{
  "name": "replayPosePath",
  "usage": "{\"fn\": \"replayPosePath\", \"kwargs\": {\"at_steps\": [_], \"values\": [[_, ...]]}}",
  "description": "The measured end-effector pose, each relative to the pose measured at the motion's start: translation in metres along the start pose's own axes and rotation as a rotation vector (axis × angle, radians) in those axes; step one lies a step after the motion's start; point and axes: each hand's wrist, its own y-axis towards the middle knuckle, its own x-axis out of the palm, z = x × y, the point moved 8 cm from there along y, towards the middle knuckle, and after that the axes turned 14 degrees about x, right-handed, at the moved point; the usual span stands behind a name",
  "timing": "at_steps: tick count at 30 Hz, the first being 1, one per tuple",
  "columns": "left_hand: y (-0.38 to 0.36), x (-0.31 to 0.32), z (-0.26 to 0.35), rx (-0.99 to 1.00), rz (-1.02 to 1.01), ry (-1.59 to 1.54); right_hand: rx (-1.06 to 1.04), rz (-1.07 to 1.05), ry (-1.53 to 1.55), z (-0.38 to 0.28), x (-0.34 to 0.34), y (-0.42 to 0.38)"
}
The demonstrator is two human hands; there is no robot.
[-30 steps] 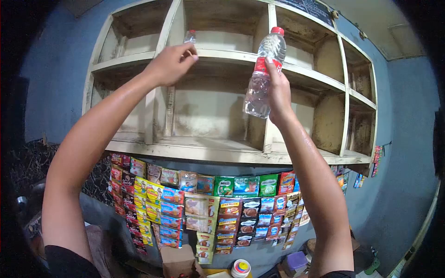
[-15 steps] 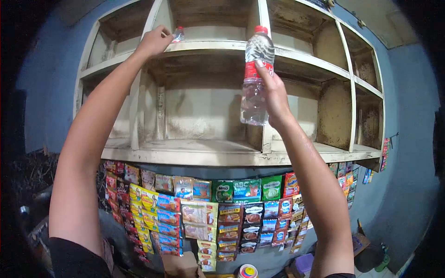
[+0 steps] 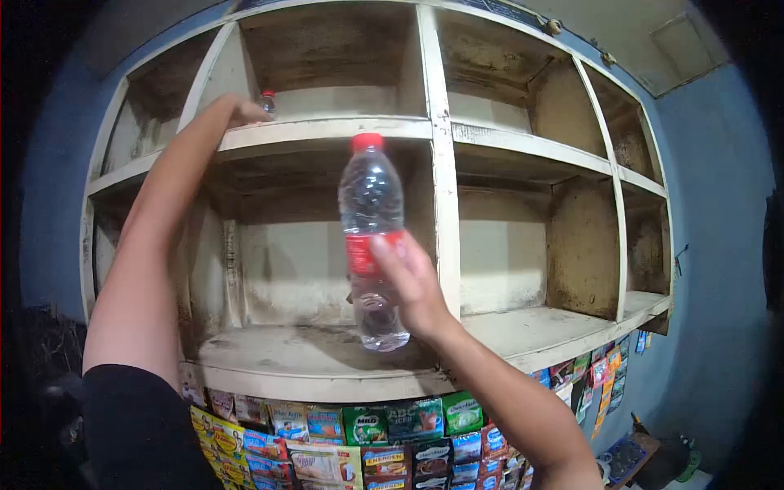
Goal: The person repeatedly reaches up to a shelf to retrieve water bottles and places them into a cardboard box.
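My right hand (image 3: 414,287) is wrapped round the labelled middle of a clear plastic water bottle (image 3: 371,192). The bottle has a red cap and red label, and is upright in front of the lower middle compartment. My left hand (image 3: 233,109) reaches up to the upper shelf, its fingers stretched out beside a second red-capped bottle (image 3: 268,102). The hand hides this bottle's lower part, and blur leaves contact uncertain. Both bottles are in front of or on the whitish wall shelf (image 3: 327,131).
The shelf unit is split by upright dividers (image 3: 445,204) and has stained inner walls. Strips of drink sachets (image 3: 366,425) hang below its bottom edge. A blue wall (image 3: 719,245) stands at the right, with a dark crate (image 3: 627,457) low down there.
The view has tilted up and shifted right. My right hand has brought its bottle lower and closer, below the upper shelf board. My left hand's fingers have straightened beside the other bottle.
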Motion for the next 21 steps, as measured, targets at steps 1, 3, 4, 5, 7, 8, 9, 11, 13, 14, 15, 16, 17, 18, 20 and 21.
{"fn": "replayPosePath", "kwargs": {"at_steps": [1, 3, 4, 5, 7, 8, 9, 11, 13, 14, 15, 16, 17, 18, 20, 21], "values": [[0.009, 0.008, 0.009, 0.177, -0.034, -0.087, -0.043, 0.02, -0.063, -0.002, 0.001, -0.001], [-0.009, 0.024, 0.033, 0.345, -0.059, -0.165, -0.026, 0.032, -0.093, 0.002, 0.002, -0.001], [-0.04, 0.015, 0.061, 0.327, 0.195, -0.117, -0.005, 0.045, -0.13, 0.004, 0.002, 0.0], [-0.062, -0.001, 0.074, 0.308, 0.447, -0.066, -0.016, 0.035, -0.124, 0.003, 0.004, 0.0], [-0.042, -0.018, 0.051, 0.233, 0.436, 0.033, -0.133, 0.055, -0.036, -0.008, 0.001, -0.005], [-0.035, -0.01, 0.041, 0.152, 0.28, 0.101, -0.117, 0.039, 0.068, -0.008, 0.002, -0.006], [-0.028, 0.001, 0.039, 0.173, 0.116, 0.099, -0.123, 0.038, 0.063, -0.009, 0.001, -0.008], [-0.027, 0.011, 0.036, 0.197, -0.041, 0.096, -0.022, 0.002, 0.172, -0.002, -0.001, -0.009], [-0.03, 0.006, 0.04, 0.283, 0.013, 0.126, -0.057, 0.014, 0.151, -0.002, -0.001, -0.009], [-0.037, 0.01, 0.046, 0.283, 0.012, 0.13, -0.08, 0.028, 0.127, -0.003, -0.002, -0.01], [-0.048, 0.01, 0.054, 0.273, 0.059, 0.029, -0.082, 0.028, 0.13, -0.003, -0.002, -0.011], [-0.055, 0.009, 0.059, 0.263, 0.106, -0.075, -0.081, 0.028, 0.143, -0.004, -0.002, -0.012], [-0.051, 0.009, 0.053, 0.26, 0.106, -0.08, -0.074, 0.024, 0.152, -0.003, -0.001, -0.012], [-0.039, 0.003, 0.037, 0.178, 0.14, 0.028, -0.068, 0.021, 0.147, -0.002, 0.0, -0.012], [0.01, -0.015, 0.01, 0.114, 0.173, 0.142, -0.044, 0.015, 0.201, -0.001, -0.001, -0.011], [0.055, -0.02, -0.018, 0.179, 0.055, 0.177, -0.046, 0.023, 0.202, -0.001, -0.002, -0.012]]}}
